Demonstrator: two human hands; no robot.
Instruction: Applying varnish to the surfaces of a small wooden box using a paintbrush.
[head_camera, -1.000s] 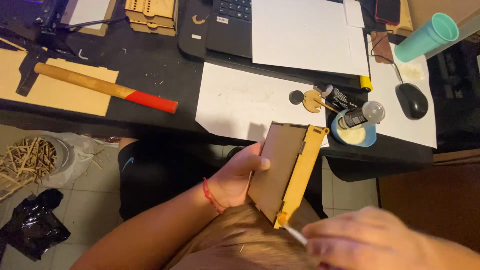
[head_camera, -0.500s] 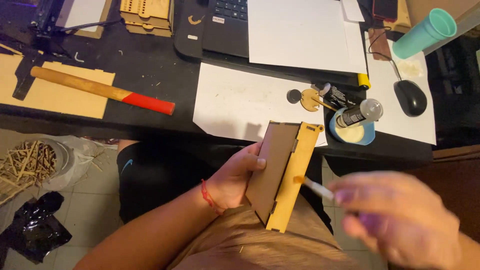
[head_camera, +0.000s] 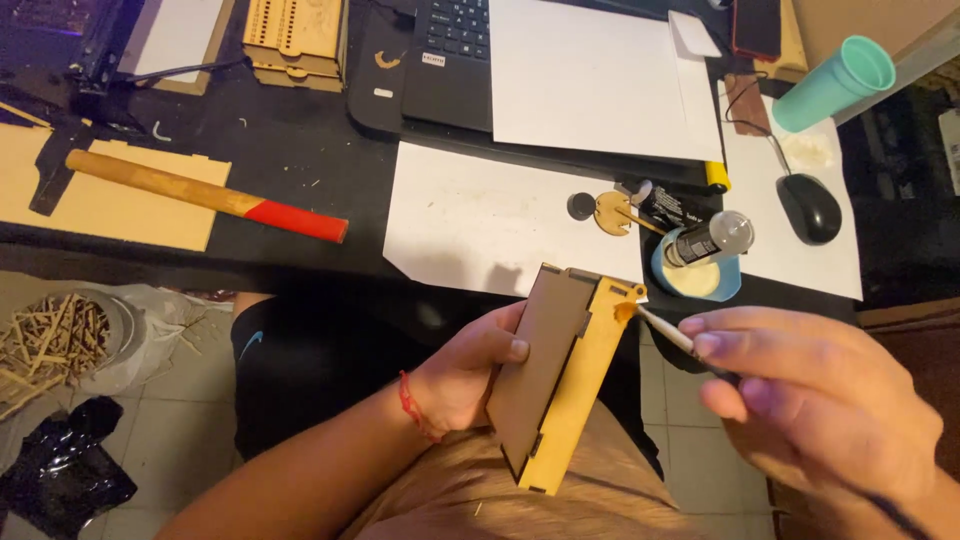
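The wooden box (head_camera: 560, 375) sits partly assembled over the lap, left hand (head_camera: 470, 375) gripping it, fingers wrapped round its side; right hand (head_camera: 810, 400) pinches a stick (head_camera: 665, 330) dabbing glue at the top corner, so gluing looks underway; glue bottle (head_camera: 705, 240) on the desk (head_camera: 300, 160) beyond

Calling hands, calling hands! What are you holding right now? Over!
Left hand grips the wooden box, tilted over the lap. Right hand holds a thin stick, its tip touching the box's top corner. Nothing between them. Over.
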